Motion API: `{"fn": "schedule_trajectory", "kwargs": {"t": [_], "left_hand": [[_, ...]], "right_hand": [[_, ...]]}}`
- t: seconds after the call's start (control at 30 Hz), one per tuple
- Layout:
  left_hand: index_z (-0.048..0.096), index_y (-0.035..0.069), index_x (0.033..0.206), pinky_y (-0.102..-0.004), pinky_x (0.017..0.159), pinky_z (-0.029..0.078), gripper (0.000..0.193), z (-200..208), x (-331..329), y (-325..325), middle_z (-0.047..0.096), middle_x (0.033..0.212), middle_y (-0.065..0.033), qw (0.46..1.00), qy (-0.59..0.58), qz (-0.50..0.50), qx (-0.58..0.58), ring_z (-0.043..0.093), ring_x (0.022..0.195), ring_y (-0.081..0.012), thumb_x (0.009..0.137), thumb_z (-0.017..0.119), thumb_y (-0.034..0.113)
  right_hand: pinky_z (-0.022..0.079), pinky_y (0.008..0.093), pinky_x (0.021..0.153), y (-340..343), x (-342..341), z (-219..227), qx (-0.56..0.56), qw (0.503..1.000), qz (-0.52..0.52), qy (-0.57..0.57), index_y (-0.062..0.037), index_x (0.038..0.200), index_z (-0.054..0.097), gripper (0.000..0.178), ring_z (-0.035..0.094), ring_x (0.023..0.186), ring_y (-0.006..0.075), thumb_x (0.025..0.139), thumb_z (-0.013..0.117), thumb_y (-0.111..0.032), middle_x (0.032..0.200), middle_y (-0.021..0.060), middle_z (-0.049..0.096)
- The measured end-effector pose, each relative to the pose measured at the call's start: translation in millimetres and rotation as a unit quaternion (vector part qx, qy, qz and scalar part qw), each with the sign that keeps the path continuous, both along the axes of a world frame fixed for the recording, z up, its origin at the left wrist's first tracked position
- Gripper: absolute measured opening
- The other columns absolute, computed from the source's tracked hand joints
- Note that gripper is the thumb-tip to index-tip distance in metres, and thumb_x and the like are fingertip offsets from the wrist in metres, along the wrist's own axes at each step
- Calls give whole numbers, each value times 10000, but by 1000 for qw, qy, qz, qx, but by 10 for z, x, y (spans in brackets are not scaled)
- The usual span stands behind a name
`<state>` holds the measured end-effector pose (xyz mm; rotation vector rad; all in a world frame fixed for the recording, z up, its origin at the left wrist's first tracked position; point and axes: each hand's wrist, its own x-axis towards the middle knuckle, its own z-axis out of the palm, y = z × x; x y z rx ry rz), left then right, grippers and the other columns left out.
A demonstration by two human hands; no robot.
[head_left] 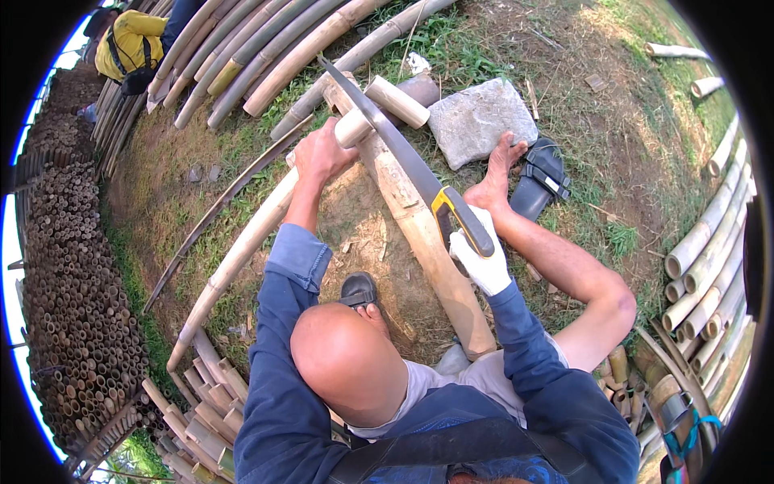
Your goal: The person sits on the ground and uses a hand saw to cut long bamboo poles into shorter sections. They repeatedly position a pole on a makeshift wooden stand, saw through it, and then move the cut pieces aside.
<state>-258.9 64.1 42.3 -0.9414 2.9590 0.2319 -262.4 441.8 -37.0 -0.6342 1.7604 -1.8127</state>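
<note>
My left hand (322,153) is wrapped round a long bamboo pole (242,234) close to its far end. That end lies across a thick wooden beam (409,214) sloping away from between my legs. In a white glove, my right hand (484,254) grips the yellow-and-black handle of a hand saw (399,153). The saw's blade points away to the upper left and crosses the pole's end just right of my left hand. Whether the teeth have entered the bamboo cannot be made out. A short bamboo piece (398,102) lies beyond the blade.
A grey stone block (482,123) sits beside my bare right foot (497,177), near a black sandal (542,179). Long bamboo poles (274,56) lie ahead. Stacked bamboo (81,298) stands left, more poles (709,250) right. A person in yellow (129,44) bends at far left.
</note>
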Motion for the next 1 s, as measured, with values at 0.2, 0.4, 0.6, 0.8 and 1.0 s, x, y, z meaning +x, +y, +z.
{"fn": "schedule_trajectory", "kwargs": {"t": [0.2, 0.4, 0.6, 0.8, 1.0], "left_hand": [[525, 139, 1569, -517, 1060, 570, 969, 10, 89, -113, 740, 1346, -256, 997, 37, -21, 68, 726, 1221, -427, 731, 902, 447], [480, 178, 1635, -546, 1209, 474, 1180, -106, 675, -371, 590, 1540, -205, 984, 167, -58, 25, 548, 1446, -428, 640, 995, 549], [589, 148, 1546, -547, 1046, 569, 1076, -179, 1481, -527, 754, 1300, -233, 998, 32, 1, 51, 713, 1226, -430, 671, 945, 663], [693, 100, 1365, -533, 884, 611, 839, -274, 1720, -509, 815, 1047, -232, 999, 28, 35, 10, 791, 984, -422, 753, 867, 648], [694, 81, 1343, -516, 846, 621, 809, -208, 1635, -471, 813, 1003, -229, 999, 16, 32, 15, 795, 939, -412, 764, 859, 620]], "right_hand": [[513, 366, 1101, 517, -273, 808, 0, 987, -108, 118, -29, 1466, 563, 517, 654, 1275, 221, 989, 762, -41, 1370, 122, 659], [587, 411, 982, 1657, -1368, 1318, 291, 829, -114, 463, -116, 1467, 639, 586, 742, 1133, 354, 910, 789, -11, 1260, 200, 706], [580, 531, 969, 2639, -2266, 613, 606, 597, 158, 502, -152, 1401, 686, 550, 720, 1109, 442, 863, 791, -185, 1269, 242, 705], [581, 529, 973, 849, -2257, 159, 533, 684, 197, 458, -115, 1414, 654, 560, 712, 1108, 418, 903, 781, -305, 1188, 213, 704], [500, 484, 1166, -1834, -2138, -256, 349, 814, 46, 461, -78, 1591, 514, 836, 592, 1397, 417, 896, 814, -433, 1532, 240, 579]]}}
